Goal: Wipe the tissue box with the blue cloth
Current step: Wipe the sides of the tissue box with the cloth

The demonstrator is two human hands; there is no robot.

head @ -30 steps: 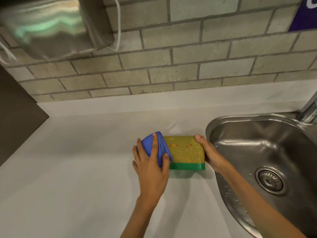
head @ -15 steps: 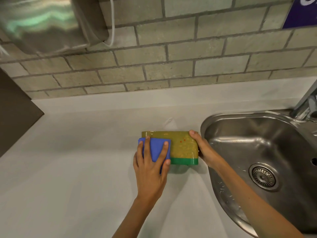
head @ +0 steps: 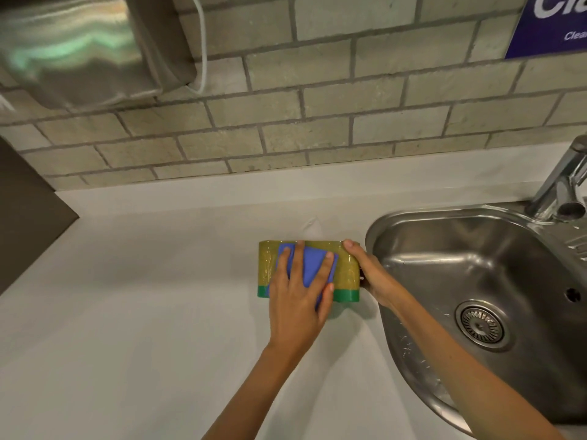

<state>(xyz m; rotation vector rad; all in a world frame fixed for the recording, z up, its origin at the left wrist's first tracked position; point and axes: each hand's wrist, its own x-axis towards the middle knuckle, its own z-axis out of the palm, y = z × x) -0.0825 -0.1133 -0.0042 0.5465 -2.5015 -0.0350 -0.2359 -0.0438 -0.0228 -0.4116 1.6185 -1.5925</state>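
Note:
The tissue box (head: 347, 271) is a yellow-olive pack with a green band along its near edge, lying flat on the white counter (head: 127, 312) just left of the sink. A folded blue cloth (head: 313, 268) lies on top of the box. My left hand (head: 298, 300) presses flat on the cloth with fingers spread, covering the middle of the box. My right hand (head: 371, 274) grips the box's right end, thumb on its top far corner.
A stainless steel sink (head: 476, 281) with a drain (head: 481, 325) sits right of the box, a tap (head: 562, 185) at its far corner. A brick wall (head: 317, 106) rises behind, with a metal dispenser (head: 79, 49) at upper left and a purple sign (head: 549, 23) at upper right.
My left hand slid the blue cloth from the box's left end rightward onto the middle of its top. My right hand kept its hold on the right end.

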